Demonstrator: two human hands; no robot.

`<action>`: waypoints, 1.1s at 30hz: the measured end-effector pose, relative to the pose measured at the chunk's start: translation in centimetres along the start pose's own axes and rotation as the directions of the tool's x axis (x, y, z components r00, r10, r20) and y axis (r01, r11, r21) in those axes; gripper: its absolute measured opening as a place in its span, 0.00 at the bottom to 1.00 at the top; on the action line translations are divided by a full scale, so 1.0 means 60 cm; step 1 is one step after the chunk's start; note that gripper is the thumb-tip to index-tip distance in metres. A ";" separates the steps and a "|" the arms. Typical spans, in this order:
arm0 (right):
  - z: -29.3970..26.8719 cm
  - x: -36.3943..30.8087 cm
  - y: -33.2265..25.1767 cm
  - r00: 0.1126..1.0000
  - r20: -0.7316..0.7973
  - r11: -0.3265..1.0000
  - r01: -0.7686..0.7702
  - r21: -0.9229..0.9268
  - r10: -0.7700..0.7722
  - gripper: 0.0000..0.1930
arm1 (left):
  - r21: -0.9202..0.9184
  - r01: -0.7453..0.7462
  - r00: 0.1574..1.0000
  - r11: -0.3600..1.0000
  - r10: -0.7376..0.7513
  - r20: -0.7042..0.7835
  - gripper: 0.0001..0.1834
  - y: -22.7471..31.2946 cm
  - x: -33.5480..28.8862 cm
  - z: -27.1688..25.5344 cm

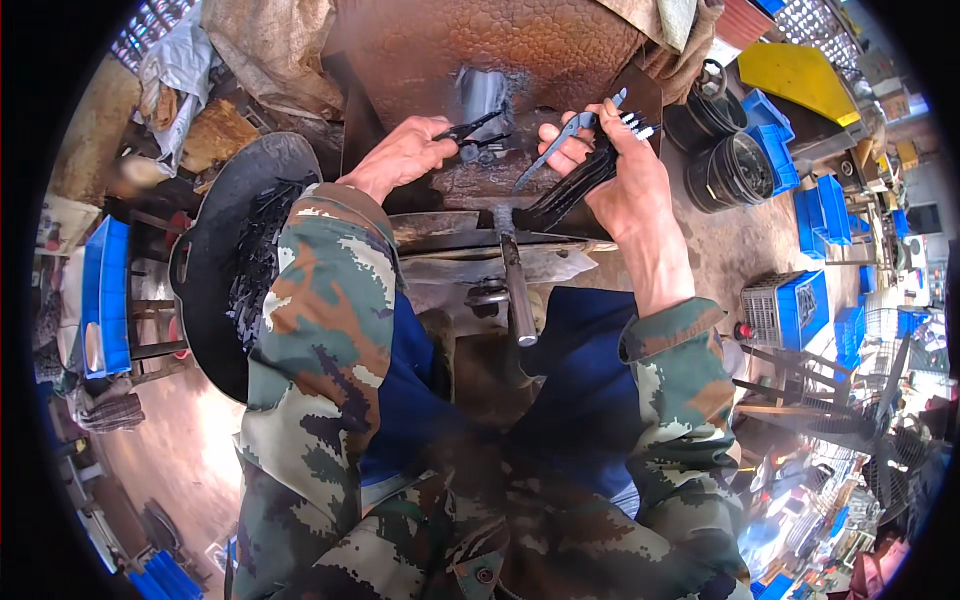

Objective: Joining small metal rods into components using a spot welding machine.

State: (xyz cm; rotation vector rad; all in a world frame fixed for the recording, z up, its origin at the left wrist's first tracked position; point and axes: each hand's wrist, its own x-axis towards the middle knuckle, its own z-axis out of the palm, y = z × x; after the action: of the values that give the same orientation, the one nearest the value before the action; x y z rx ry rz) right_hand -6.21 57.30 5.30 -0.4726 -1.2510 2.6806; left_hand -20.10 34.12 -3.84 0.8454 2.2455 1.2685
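My left hand [408,152] is closed on a dark two-pronged metal piece [472,128], held over a worn brown work block [445,185]. Its exact kind is unclear. My right hand [632,185] grips a bundle of long black metal strips [575,188] with bright ends near the thumb. A grey, curved, blade-like metal piece [555,147] lies across the fingers of that same hand, slanting down to the left. Between the hands, a shiny worn metal patch [482,92] shows on the block. Below it, a metal rod [515,285] points toward me.
A big black basin [212,215] holding many dark metal pieces [262,260] stands by my left forearm. Black buckets [735,172] and blue crates [800,308] stand to the right. A blue crate [106,298] is at far left. Rough brown sacking [270,50] hangs beyond the block.
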 end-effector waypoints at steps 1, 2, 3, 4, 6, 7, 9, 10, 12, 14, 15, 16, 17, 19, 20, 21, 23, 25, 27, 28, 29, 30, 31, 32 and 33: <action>-0.002 0.000 -0.001 1.000 0.008 1.000 -0.002 0.010 0.002 0.11 | 0.004 0.010 1.000 1.000 -0.010 0.006 0.10 0.002 -0.001 0.000; -0.005 0.000 -0.002 1.000 -0.031 1.000 -0.002 0.024 0.002 0.11 | -0.032 0.021 1.000 0.999 -0.021 0.000 0.10 0.004 -0.002 0.000; -0.008 0.000 -0.003 0.998 -0.056 0.999 0.007 0.038 -0.005 0.11 | -0.068 0.032 0.999 0.997 -0.032 -0.005 0.11 0.006 -0.004 0.001; -0.011 0.000 -0.003 0.997 -0.072 0.999 0.002 0.043 0.001 0.11 | -0.065 0.033 0.999 0.997 -0.033 0.000 0.11 0.007 -0.005 0.002; -0.018 0.000 -0.005 0.997 -0.080 0.998 0.001 0.068 0.005 0.11 | -0.102 0.045 0.999 0.994 -0.048 -0.023 0.11 0.011 -0.008 0.003; -0.021 0.000 -0.005 0.998 -0.066 0.997 0.001 0.082 0.005 0.11 | -0.096 0.042 0.999 0.994 -0.043 -0.010 0.11 0.013 -0.009 0.003; -0.024 0.000 -0.006 0.995 -0.102 0.997 -0.006 0.073 0.013 0.10 | -0.098 0.001 1.000 0.995 -0.003 -0.016 0.13 0.016 -0.010 0.002; -0.025 0.000 -0.007 0.994 -0.111 0.997 -0.006 0.075 0.014 0.10 | -0.093 0.002 1.000 0.996 -0.003 -0.013 0.13 0.017 -0.009 -0.002; -0.025 -0.002 -0.007 0.998 -0.041 0.994 -0.044 0.096 0.048 0.09 | 0.206 -0.179 0.984 0.962 0.180 0.015 0.16 0.018 -0.005 -0.008; -0.025 -0.007 -0.005 0.999 0.022 0.997 -0.040 0.063 0.039 0.09 | 0.297 -0.102 0.994 0.949 0.109 -0.009 0.18 0.016 0.001 -0.008; -0.024 -0.010 -0.005 0.998 0.048 0.999 -0.028 0.017 0.027 0.10 | 0.389 -0.017 0.997 0.921 0.043 -0.059 0.20 0.015 0.004 -0.006; -0.024 -0.012 -0.006 0.999 0.018 0.999 -0.033 0.009 0.033 0.10 | 0.381 -0.017 0.997 0.925 0.043 -0.059 0.20 0.013 0.004 -0.005; -0.024 -0.014 -0.009 0.999 0.041 1.000 -0.025 0.005 0.025 0.08 | 0.318 -0.021 0.994 0.948 0.056 -0.099 0.17 0.013 0.005 -0.003; -0.023 -0.019 -0.011 0.997 0.070 1.000 -0.019 -0.001 0.019 0.06 | 0.256 -0.025 0.987 0.966 0.065 -0.146 0.15 0.016 0.002 -0.002; -0.022 -0.023 -0.011 0.998 0.055 0.999 -0.010 -0.044 0.013 0.06 | 0.211 -0.007 0.994 0.977 0.030 -0.105 0.15 0.019 -0.002 -0.003; -0.021 -0.026 -0.011 0.999 0.043 0.996 0.001 -0.089 0.003 0.05 | 0.163 0.030 0.997 0.986 -0.018 -0.071 0.16 0.024 -0.006 -0.006; -0.021 -0.034 -0.009 0.999 0.038 0.993 0.016 -0.120 -0.012 0.04 | 0.292 -0.024 0.998 0.956 0.041 -0.054 0.17 0.039 -0.007 -0.007; -0.023 -0.045 -0.004 0.998 0.019 0.953 0.062 -0.296 -0.059 0.04 | 0.415 -0.055 0.996 0.908 0.076 -0.035 0.20 0.054 -0.009 -0.009; -0.029 -0.053 0.002 0.997 0.021 0.925 0.076 -0.372 -0.073 0.04 | 0.385 -0.015 0.999 0.923 0.031 -0.034 0.20 0.066 -0.009 -0.009; -0.033 -0.056 0.005 0.996 0.054 0.877 0.089 -0.471 -0.072 0.03 | 0.384 -0.050 0.996 0.922 0.072 -0.043 0.20 0.069 -0.009 -0.009; -0.038 -0.059 0.009 0.992 0.096 0.818 0.119 -0.562 -0.079 0.02 | 0.318 0.086 0.996 0.944 -0.069 -0.063 0.22 0.069 -0.009 -0.011; -0.045 -0.061 0.011 0.990 0.133 0.788 0.120 -0.604 -0.050 0.03 | 0.225 0.184 0.982 0.957 -0.170 -0.080 0.23 0.067 -0.010 -0.013; -0.047 -0.063 0.022 0.983 0.167 0.721 0.174 -0.671 -0.082 0.03 | 0.247 0.220 0.975 0.944 -0.207 -0.078 0.23 0.062 -0.011 -0.015; -0.050 -0.064 0.033 0.973 0.223 0.670 0.201 -0.715 -0.055 0.05 | 0.262 0.208 0.972 0.943 -0.170 -0.160 0.26 0.056 -0.011 -0.017; -0.053 -0.065 0.042 0.961 0.276 0.615 0.231 -0.754 -0.023 0.07 | 0.288 0.218 0.960 0.933 -0.151 -0.237 0.28 0.048 -0.012 -0.021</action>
State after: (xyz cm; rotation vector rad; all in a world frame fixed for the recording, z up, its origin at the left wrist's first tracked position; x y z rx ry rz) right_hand -1.46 56.97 2.29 -0.1083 -2.4253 1.9610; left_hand -19.47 34.00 -0.65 0.6036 2.6739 0.9700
